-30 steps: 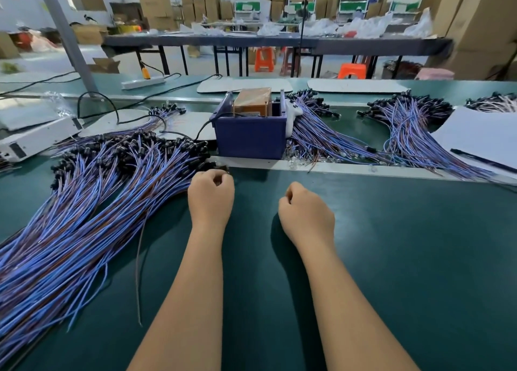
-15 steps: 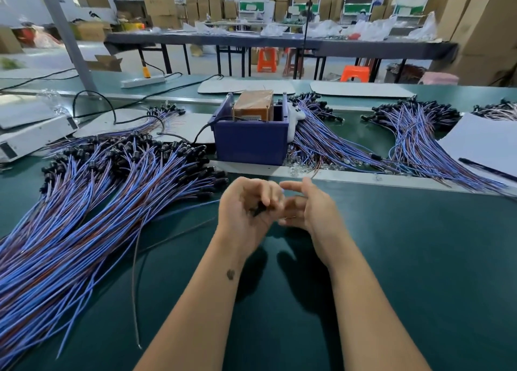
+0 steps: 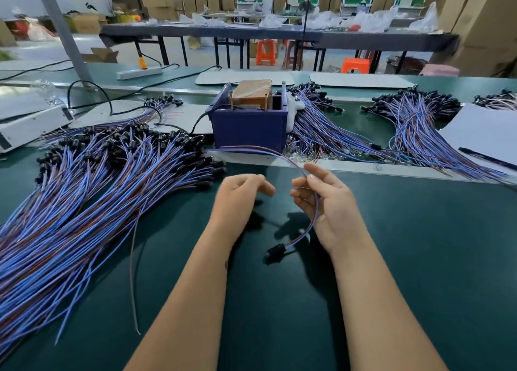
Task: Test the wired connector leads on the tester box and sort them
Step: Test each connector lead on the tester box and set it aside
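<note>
1. Head view, at centre: a single thin blue-and-red wired lead (image 3: 315, 211) with a black cylindrical connector (image 3: 277, 249) at its lower end hangs from the right hand (image 3: 326, 202), arching up from the fingers and running left toward the front of the tester box.
2. That right hand is raised above the bench, palm turned inward, with its fingertips (image 3: 310, 178) pinching the lead near the top of the arch; the connector dangles just above the mat below the wrist.
3. Just left of it, and not touching it, the left hand (image 3: 240, 194) hovers with fingers loosely curled downward and holds nothing I can make out.
4. Behind both hands stands the dark blue plastic tester box (image 3: 249, 130), open at the top, with a tan taped block (image 3: 253, 93) seated inside and a black cable (image 3: 200, 121) leaving its left side.
5. To the left, a large fanned heap of blue-and-red leads with black connectors (image 3: 84, 197) spreads over the dark green bench mat (image 3: 419, 258); one loose reddish wire (image 3: 133, 272) lies apart at its near edge.
6. To the right of the box, two smaller piles of the same leads (image 3: 321, 130) (image 3: 419, 130) lie beyond a pale strip, near a white sheet of paper (image 3: 486, 135).
7. Far left sits a white rectangular device (image 3: 28, 127).
</note>
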